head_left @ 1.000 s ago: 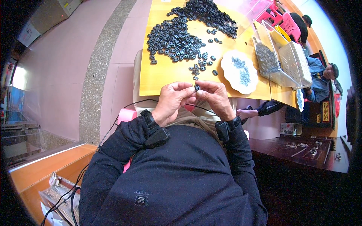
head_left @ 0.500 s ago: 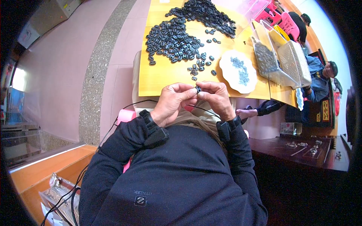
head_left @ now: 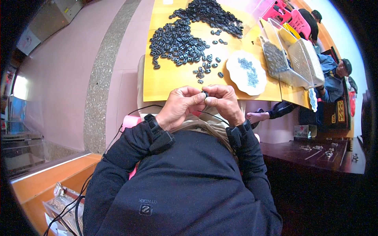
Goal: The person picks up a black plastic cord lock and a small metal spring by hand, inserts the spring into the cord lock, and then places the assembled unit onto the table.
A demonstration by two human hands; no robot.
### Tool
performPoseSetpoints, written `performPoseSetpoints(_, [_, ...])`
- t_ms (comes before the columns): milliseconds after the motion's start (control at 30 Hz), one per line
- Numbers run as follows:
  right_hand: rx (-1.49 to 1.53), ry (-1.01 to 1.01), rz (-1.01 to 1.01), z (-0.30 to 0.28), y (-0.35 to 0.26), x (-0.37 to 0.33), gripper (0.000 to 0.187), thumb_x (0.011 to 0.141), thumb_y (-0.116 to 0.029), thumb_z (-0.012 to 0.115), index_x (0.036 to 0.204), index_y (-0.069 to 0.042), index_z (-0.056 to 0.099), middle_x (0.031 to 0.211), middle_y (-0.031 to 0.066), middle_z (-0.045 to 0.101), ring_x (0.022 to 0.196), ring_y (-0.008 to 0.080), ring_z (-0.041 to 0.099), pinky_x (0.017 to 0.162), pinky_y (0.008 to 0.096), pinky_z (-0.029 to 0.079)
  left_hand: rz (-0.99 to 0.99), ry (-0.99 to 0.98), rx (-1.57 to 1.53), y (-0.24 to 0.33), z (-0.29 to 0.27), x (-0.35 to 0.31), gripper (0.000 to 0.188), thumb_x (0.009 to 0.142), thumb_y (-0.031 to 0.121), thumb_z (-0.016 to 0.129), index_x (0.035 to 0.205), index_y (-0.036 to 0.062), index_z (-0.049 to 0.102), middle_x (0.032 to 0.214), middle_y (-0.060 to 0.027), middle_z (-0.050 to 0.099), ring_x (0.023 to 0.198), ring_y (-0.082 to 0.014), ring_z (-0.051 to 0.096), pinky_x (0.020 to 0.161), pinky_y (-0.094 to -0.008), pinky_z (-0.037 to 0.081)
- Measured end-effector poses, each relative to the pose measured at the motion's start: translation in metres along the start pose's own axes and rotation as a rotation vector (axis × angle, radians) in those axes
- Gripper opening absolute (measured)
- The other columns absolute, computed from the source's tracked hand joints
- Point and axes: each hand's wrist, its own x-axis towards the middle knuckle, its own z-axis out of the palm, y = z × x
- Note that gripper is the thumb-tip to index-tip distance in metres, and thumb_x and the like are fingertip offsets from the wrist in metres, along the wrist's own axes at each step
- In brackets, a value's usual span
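The left hand [head_left: 177, 108] and the right hand [head_left: 226, 103] met thumb to thumb, each closed in a narrow pinch on the same black piece [head_left: 205, 93]. It sat in the small gap between their fingertips, left of the plate [head_left: 234, 78] and a little nearer the body than the plate's middle. Neither hand was closer to the piece, for both touched it; the right was the one nearer the plate, just beside its left rim. Which way the piece's long axis ran could not be told, since the fingertips hid most of it. The hands were raised at the near edge of the table [head_left: 159, 88].

Just past the fingertips, left of the plate, lay a few strays [head_left: 199, 73], black and two-holed, at mixed angles. The plate itself bore small grey bits [head_left: 249, 70], gathered toward its middle. Right of the plate stood a clear bin [head_left: 296, 80] with dark parts [head_left: 273, 57] inside, and beyond that a white basket [head_left: 307, 59]. Farther off, up and left of the plate, spread the heap [head_left: 173, 45], with a denser, darker pile [head_left: 214, 15] behind it.
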Motion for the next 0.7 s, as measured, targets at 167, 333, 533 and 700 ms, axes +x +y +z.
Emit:
performPoseSetpoints(167, [0.030, 0.016, 0.040, 0.000, -0.002, 0.003, 0.029, 0.081, 0.000, 0.072, 0.109, 0.002, 0.066, 0.100, 0.0072, 0.069, 0.089, 0.0123, 0.064, 0.081, 0.0256, 0.052, 0.050, 0.037, 0.022, 0.004, 0.006, 0.001, 0.013, 0.090, 0.011, 0.067, 0.098, 0.0025, 0.062, 0.086, -0.0067, 0.067, 0.072, -0.0135, 0.067, 0.065, -0.0266, 0.058])
performPoseSetpoints(333, [-0.048, 0.024, 0.048, 0.001, -0.006, 0.002, 0.030, 0.083, 0.000, 0.070, 0.112, 0.002, 0.065, 0.100, 0.0067, 0.069, 0.091, 0.0125, 0.063, 0.083, 0.0255, 0.052, 0.025, 0.009, 0.063, 0.006, 0.005, 0.001, 0.013, 0.092, 0.013, 0.063, 0.100, 0.0026, 0.062, 0.094, -0.0051, 0.066, 0.084, -0.0137, 0.064, 0.079, -0.0279, 0.055])
performPoseSetpoints(533, [-0.255, -0.036, -0.072, 0.005, -0.001, 0.005, 0.034, 0.084, 0.002, 0.067, 0.118, 0.005, 0.061, 0.103, 0.0055, 0.061, 0.094, 0.0128, 0.061, 0.083, 0.0241, 0.049, 0.022, 0.045, -0.007, 0.003, 0.004, 0.004, 0.014, 0.093, 0.011, 0.062, 0.102, 0.0005, 0.061, 0.093, -0.0083, 0.066, 0.080, -0.0154, 0.067, 0.074, -0.0283, 0.057])
performPoseSetpoints(700, [-0.720, 0.073, -0.402, 0.017, 0.001, 0.006, 0.028, 0.078, -0.003, 0.072, 0.104, 0.003, 0.065, 0.086, 0.0111, 0.063, 0.075, 0.0168, 0.063, 0.064, 0.0260, 0.050, 0.046, 0.087, 0.031, 0.003, 0.002, 0.001, 0.012, 0.091, 0.008, 0.062, 0.101, 0.0001, 0.061, 0.094, -0.0091, 0.066, 0.081, -0.0168, 0.066, 0.076, -0.0314, 0.058])
